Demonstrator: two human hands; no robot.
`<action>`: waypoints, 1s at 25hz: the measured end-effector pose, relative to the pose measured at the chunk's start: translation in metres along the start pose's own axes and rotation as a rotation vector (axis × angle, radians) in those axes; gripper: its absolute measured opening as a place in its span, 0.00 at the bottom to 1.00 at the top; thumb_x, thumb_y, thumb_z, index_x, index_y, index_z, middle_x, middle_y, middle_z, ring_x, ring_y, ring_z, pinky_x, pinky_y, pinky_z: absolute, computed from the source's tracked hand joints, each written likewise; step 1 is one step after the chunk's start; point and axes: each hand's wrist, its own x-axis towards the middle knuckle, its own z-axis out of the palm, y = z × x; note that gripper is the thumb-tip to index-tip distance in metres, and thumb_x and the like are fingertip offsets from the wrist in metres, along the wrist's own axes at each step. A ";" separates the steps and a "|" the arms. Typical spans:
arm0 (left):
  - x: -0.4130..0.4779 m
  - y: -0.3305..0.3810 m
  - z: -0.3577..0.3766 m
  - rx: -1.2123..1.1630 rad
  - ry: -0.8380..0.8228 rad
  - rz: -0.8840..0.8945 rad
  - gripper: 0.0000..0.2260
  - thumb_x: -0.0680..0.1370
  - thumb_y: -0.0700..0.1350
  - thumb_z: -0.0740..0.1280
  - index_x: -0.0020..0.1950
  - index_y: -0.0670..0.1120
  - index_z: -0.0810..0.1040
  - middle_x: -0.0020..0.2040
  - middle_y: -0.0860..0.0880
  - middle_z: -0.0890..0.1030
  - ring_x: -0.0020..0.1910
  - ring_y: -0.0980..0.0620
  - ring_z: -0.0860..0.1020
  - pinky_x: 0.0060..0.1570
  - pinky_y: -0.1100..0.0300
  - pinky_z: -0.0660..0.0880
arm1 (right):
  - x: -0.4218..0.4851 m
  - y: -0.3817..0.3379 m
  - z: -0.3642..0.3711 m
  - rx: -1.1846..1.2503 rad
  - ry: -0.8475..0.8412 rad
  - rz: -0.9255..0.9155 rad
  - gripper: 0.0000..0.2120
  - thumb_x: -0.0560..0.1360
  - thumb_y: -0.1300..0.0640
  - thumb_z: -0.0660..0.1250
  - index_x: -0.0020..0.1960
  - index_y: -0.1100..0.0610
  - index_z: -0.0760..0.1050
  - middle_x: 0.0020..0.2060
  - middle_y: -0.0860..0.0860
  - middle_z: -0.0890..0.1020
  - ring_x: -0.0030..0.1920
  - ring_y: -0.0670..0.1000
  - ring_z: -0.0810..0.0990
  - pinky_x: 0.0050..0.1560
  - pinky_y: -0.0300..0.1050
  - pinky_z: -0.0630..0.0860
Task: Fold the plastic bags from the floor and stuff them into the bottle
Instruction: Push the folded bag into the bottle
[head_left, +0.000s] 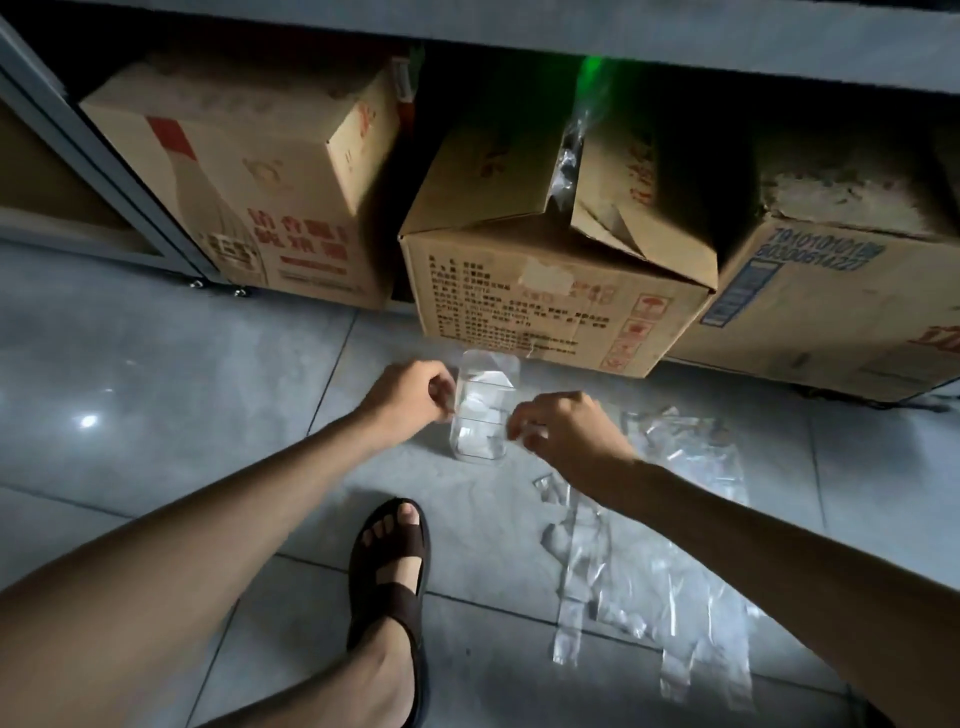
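Start at the left: your left hand (410, 392) sits against the left side of the clear bottle (480, 410), fingers curled together at its wall; whether they truly pinch it or only rest there, you cannot tell from this angle. The bottle stands on the grey tiled floor (156, 374), just in front of the middle cardboard box (545, 291), and pale folded plastic already shows inside it.

Your right hand (566, 428) is at the bottle's right side, fingertips bunched near its lower half. It may be pinching a scrap of film, but the dim light hides that, so treat its grip as unknown.

Further right and nearer to you, the loose plastic bags (660, 561) lie flat and crumpled on the tiles, partly under your right forearm. Your sandalled foot (389, 566) is planted near, just left of them.

The risks, as judged from here: the bottle looks light and would likely tip or skid toward the box if you push on one side only, so keep the left hand steadying it. The bags are thin and slippery; a shifted foot could drag or tear them, and a loose fold may spring open at the bottle's mouth and jam there.
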 end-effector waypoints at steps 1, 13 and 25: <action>0.013 -0.020 0.013 -0.002 -0.010 -0.112 0.10 0.71 0.40 0.77 0.50 0.44 0.80 0.40 0.49 0.83 0.37 0.51 0.78 0.43 0.56 0.78 | 0.003 0.011 0.021 -0.067 -0.020 -0.004 0.15 0.73 0.65 0.68 0.56 0.49 0.76 0.46 0.50 0.85 0.39 0.54 0.82 0.40 0.51 0.80; 0.082 -0.051 0.076 0.064 0.130 -0.242 0.12 0.79 0.54 0.67 0.51 0.46 0.79 0.52 0.45 0.84 0.52 0.41 0.81 0.53 0.52 0.77 | 0.059 0.025 0.126 -0.375 -0.183 0.045 0.09 0.79 0.66 0.59 0.57 0.59 0.72 0.51 0.59 0.81 0.49 0.64 0.80 0.40 0.50 0.68; 0.099 -0.057 0.084 0.220 0.111 -0.241 0.09 0.77 0.43 0.66 0.50 0.40 0.83 0.50 0.39 0.84 0.51 0.37 0.81 0.49 0.52 0.77 | 0.067 0.028 0.146 -0.494 -0.179 0.013 0.19 0.71 0.71 0.66 0.60 0.57 0.72 0.53 0.55 0.81 0.51 0.60 0.81 0.41 0.47 0.66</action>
